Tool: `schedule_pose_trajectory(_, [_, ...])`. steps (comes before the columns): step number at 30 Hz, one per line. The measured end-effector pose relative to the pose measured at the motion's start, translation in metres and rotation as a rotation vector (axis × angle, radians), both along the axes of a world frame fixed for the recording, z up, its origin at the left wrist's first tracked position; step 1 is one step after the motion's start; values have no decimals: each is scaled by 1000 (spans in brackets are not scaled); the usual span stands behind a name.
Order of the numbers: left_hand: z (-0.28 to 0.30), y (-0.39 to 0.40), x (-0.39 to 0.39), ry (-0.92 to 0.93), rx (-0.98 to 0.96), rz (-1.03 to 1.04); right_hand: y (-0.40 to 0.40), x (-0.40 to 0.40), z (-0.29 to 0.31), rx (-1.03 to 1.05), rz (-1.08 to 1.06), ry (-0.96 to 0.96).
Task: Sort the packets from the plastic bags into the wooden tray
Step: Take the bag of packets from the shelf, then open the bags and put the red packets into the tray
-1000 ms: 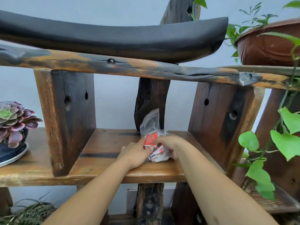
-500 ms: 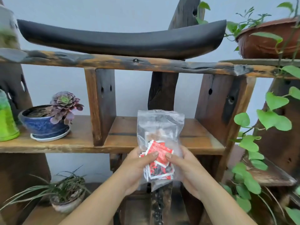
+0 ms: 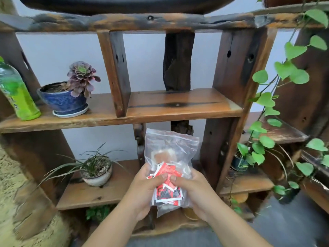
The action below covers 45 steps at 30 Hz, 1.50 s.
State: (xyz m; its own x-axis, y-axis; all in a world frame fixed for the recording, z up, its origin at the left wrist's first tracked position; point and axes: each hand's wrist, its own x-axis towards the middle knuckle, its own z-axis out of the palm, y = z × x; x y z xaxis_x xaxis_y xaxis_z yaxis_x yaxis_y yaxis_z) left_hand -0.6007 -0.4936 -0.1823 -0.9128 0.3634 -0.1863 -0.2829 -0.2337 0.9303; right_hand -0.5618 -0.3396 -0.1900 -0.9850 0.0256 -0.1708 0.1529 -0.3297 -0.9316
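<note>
A: State the surface and the room.

B: A rough wooden shelf unit (image 3: 178, 106) of dark, worn boards stands against a pale wall (image 3: 147, 56). Grey floor (image 3: 288, 227) shows at lower right; a coarse tan surface (image 3: 10, 189) at lower left cannot be identified.

A: Contents of the middle shelf?

B: At left, a green bottle (image 3: 17, 93), tilted in this view. Beside it, a blue pot (image 3: 61, 100) on a saucer, holding a purple succulent (image 3: 81, 78). The bay to the right of the upright carries nothing visible.

A: Lower shelf?

B: A pale pot (image 3: 97, 177) with a thin-leaved grass plant. A green vine (image 3: 267, 100) trails down the right side of the unit.

A: Position of the bag?

B: The clear zip bag (image 3: 170, 150) is held upright in front of the lower shelf, touching no shelf. Red, white and black packets (image 3: 168, 189) lie bunched in its lower half.

A: Hand state?

B: Left hand (image 3: 147, 189): fingers curled round the bag's left side, thumb pressed on the packets through the plastic. Right hand (image 3: 194, 191): clamped on the right side in the same manner. The two thumbs nearly meet at the middle.

A: Readable writing?

B: None. The print on the packets and on the bottle label is too blurred to read.
</note>
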Motion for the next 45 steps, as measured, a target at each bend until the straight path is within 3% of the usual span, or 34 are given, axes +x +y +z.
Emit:
schedule_pose_trajectory(11, [-48, 2, 16, -77, -44, -118, -12, 41, -43, -15, -212, -91])
schedule_pose_trajectory(23, [-76, 120, 112, -85, -150, -457, 73, 176, -78, 33, -594, -156])
schedule_pose_trajectory(30, [-85, 250, 232, -66, -183, -700, 172, 313, -88, 129, -805, -142])
schedule_pose_trajectory(36, [-95, 366, 365, -98, -176, -971, 250, 461, -111, 229, -1128, -266])
schedule_pose_trajectory(45, [-115, 474, 553, 78, -295, -1505, 280, 651, -126, 279, -1563, -502])
